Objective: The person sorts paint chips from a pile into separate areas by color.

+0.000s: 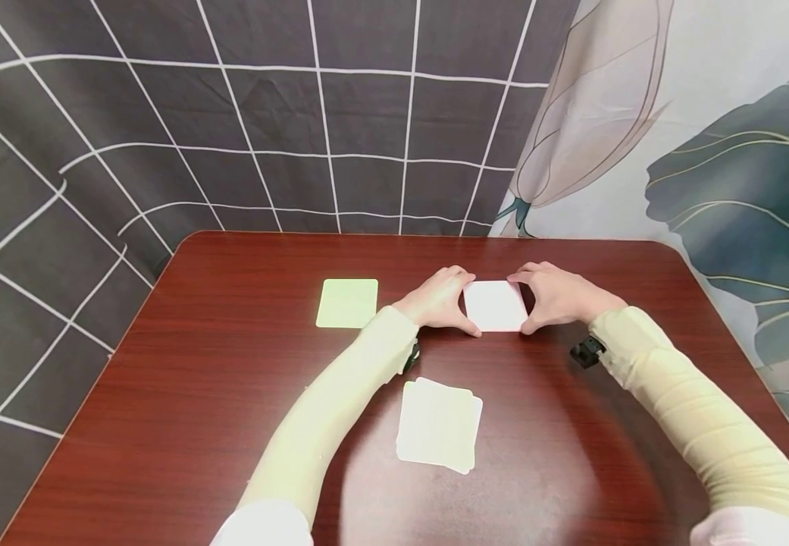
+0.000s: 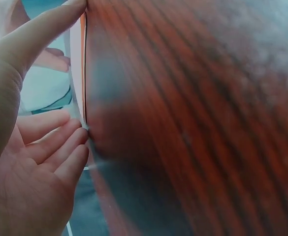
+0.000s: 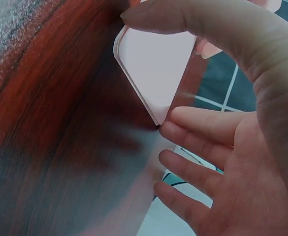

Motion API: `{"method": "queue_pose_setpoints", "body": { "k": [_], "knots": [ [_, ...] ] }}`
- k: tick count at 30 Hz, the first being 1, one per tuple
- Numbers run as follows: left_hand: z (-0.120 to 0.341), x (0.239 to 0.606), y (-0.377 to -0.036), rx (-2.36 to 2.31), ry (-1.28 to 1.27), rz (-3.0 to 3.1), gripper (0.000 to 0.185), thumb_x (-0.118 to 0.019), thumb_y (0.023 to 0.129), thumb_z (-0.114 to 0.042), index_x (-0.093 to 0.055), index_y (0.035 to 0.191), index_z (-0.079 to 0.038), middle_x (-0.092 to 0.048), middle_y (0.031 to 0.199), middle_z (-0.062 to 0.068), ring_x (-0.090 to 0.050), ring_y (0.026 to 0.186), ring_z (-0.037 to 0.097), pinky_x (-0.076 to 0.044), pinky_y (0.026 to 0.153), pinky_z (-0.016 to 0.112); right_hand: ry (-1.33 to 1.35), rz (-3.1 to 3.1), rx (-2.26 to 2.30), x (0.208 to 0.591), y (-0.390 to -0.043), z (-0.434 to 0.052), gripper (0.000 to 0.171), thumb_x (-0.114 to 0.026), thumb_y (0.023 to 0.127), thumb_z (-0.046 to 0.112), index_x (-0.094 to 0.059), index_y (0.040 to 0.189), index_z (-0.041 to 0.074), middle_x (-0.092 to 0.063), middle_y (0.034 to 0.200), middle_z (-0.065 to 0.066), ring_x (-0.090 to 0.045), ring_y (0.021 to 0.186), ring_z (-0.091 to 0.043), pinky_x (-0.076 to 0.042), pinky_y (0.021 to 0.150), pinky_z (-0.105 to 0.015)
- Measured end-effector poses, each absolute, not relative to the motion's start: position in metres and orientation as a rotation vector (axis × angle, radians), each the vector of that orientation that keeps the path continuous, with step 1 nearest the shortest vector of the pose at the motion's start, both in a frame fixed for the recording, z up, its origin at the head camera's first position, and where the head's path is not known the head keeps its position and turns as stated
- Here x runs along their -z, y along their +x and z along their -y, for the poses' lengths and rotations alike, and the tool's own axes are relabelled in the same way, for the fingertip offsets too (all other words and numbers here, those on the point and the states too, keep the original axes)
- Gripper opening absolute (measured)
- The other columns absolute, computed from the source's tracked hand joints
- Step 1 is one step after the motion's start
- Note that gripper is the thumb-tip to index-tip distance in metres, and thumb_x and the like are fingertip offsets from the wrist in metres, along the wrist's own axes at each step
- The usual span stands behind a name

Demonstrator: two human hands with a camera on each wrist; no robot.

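Observation:
A thin stack of pale pink square cards [image 1: 495, 306] with rounded corners lies at the far side of the wooden table, between both hands. My left hand [image 1: 440, 302] grips its left side, thumb at the near corner and fingers at the far one. From the right, my right hand [image 1: 558, 294] holds the opposite corners in the same way. Up close in the right wrist view, the pink cards [image 3: 156, 64] show a layered edge under the thumb [image 3: 153, 19]. The left wrist view catches the stack [image 2: 79, 69] almost edge-on.
A single pale green square card [image 1: 348, 303] lies left of the left hand. Nearer on the table [image 1: 230, 379] sits a loose pile of pale yellowish cards [image 1: 438, 426], slightly fanned. Behind the table hang a dark gridded curtain [image 1: 264, 114] and a leaf-patterned cloth [image 1: 708, 114].

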State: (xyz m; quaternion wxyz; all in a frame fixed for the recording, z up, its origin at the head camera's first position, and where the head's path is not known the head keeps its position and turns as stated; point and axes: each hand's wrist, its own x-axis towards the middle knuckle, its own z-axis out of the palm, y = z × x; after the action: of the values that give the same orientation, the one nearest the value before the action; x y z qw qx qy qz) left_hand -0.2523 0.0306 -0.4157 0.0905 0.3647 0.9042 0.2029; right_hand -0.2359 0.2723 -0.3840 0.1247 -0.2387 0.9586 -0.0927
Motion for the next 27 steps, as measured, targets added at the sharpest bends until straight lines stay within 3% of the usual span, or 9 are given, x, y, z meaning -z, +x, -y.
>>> {"method": "queue_pose_setpoints", "body": {
  "k": [8, 14, 27],
  "knots": [
    [-0.019, 0.406, -0.253, -0.671, 1.067, -2.699, 0.105, -0.090, 0.070, -0.053, -0.045, 0.151, -0.001, -0.050, 0.144, 0.009, -0.045, 0.131, 0.023, -0.033, 0.110, 0.024, -0.699, -2.849, 0.337, 0.372, -0.226, -0.271, 0.091, -0.087, 0.071, 0.037, -0.052, 0.142, -0.008, -0.053, 0.139, -0.026, -0.047, 0.128, -0.041, -0.043, 0.102, -0.058],
    [0.003, 0.386, -0.243, -0.735, 1.099, -2.736, 0.105, -0.088, 0.071, -0.056, -0.045, 0.152, -0.005, -0.050, 0.147, 0.009, -0.043, 0.135, 0.024, -0.031, 0.113, 0.028, -0.727, -2.967, 0.422, 0.356, -0.210, -0.265, 0.087, -0.086, 0.074, 0.044, -0.055, 0.140, -0.004, -0.057, 0.137, -0.021, -0.050, 0.127, -0.038, -0.041, 0.104, -0.057],
    [0.048, 0.370, -0.177, -0.723, 1.275, -2.713, 0.105, -0.088, 0.070, -0.060, -0.047, 0.151, -0.008, -0.051, 0.144, 0.004, -0.044, 0.132, 0.020, -0.034, 0.111, 0.028, -0.904, -3.045, 0.548, 0.344, -0.153, -0.236, 0.093, -0.087, 0.069, 0.059, -0.059, 0.139, 0.005, -0.060, 0.132, -0.008, -0.056, 0.117, -0.024, -0.049, 0.095, -0.047]
  ]
}}
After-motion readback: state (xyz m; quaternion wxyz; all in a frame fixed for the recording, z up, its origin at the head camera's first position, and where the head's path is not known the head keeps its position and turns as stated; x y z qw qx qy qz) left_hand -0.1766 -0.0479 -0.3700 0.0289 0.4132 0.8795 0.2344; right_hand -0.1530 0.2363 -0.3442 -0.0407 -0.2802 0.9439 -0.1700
